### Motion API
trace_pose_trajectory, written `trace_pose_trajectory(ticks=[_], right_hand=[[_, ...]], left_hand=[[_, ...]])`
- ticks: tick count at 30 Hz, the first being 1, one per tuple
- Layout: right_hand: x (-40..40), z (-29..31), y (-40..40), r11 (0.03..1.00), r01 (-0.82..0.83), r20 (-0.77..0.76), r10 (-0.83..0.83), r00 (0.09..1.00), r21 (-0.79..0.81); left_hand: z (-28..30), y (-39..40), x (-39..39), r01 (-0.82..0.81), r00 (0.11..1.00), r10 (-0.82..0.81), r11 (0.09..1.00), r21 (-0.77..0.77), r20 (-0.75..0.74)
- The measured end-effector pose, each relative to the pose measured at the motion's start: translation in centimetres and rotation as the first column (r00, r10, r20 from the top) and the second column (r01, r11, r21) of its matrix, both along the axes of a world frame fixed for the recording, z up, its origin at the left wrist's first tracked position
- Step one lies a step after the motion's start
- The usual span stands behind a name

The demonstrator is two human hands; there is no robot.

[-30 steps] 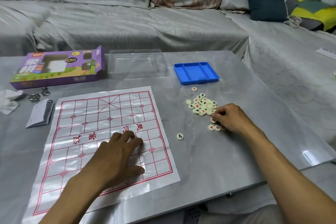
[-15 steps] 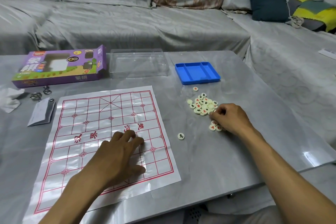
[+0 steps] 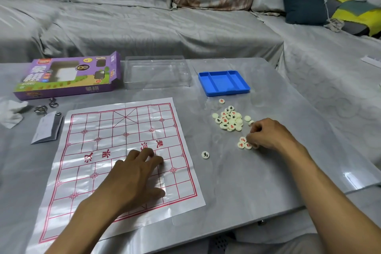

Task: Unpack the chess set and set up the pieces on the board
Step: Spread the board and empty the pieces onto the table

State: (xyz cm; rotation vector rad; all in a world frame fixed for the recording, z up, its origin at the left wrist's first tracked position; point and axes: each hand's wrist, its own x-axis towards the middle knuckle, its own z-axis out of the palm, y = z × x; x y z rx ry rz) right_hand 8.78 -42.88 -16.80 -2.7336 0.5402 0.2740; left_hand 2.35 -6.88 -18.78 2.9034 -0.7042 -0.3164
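White pieces (image 3: 229, 121) heaped at 2 o'clock of board (image 3: 123, 163) | left hand (image 3: 134, 179) flat, fingers spread on board | right hand (image 3: 268, 136) curled, pinching a piece.

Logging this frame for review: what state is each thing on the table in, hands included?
Paper board: unfolded flat, no pieces on it.
Left hand: rests on the board, fingers spread.
Right hand: fingers curled at the small group of pieces.
Piece pile: loose heap on table.
Single black-marked piece: lying apart.
Blue tray: empty.
Clear lid: off.
Purple box: end flap open.
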Motion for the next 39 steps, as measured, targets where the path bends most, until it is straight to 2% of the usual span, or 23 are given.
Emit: trace_pose_trajectory(ticks=[4, 7, 10, 13, 18, 29, 35, 39], right_hand=[[0.2, -0.8, 1.4, 0.995, -0.101, 0.202, 0.096, 0.975, 0.011], [0.3, -1.9, 2.4, 0.987, -0.162, 0.221, 0.161, 0.962, -0.013], [0.5, -2.3, 2.2, 0.995, -0.093, 0.257, 0.085, 0.963, 0.022], [0.7, -2.2, 1.7, 0.985, -0.048, 0.291, -0.003, 0.957, 0.168], [0.7, -2.0, 0.9, 0.969, -0.019, 0.279, -0.052, 0.959, 0.248], [0.5, -2.3, 1.0, 0.986, -0.049, 0.257, 0.007, 0.966, 0.157], [0.4, -2.1, 2.5, 0.982, -0.108, 0.297, 0.058, 0.953, 0.155], [0.2, -1.4, 3.9, 0.957, -0.172, 0.244, 0.113, 0.963, 0.235]], left_hand=[[-0.1, -0.1, 0.1, 0.001, 1.0, -0.002, 1.0, 0.007, 0.003], [-0.1, 0.0, 0.0, 0.0, 1.0, 0.0, 1.0, 0.0, 0.005], [0.0, 0.0, 0.0, 0.002, 1.0, -0.002, 1.0, -0.005, 0.003], [0.1, 0.0, 0.0, 0.003, 1.0, -0.003, 1.0, 0.007, 0.004], [0.1, -0.1, 0.0, 0.005, 1.0, -0.005, 1.0, 0.012, 0.002], [0.1, -0.1, 0.0, 0.001, 1.0, -0.001, 1.0, -0.002, 0.005], [0.2, -0.2, 0.0, 0.003, 1.0, -0.003, 1.0, 0.004, -0.001], [0.3, -0.1, -0.1, 0.006, 1.0, -0.006, 1.0, 0.0, 0.004]])
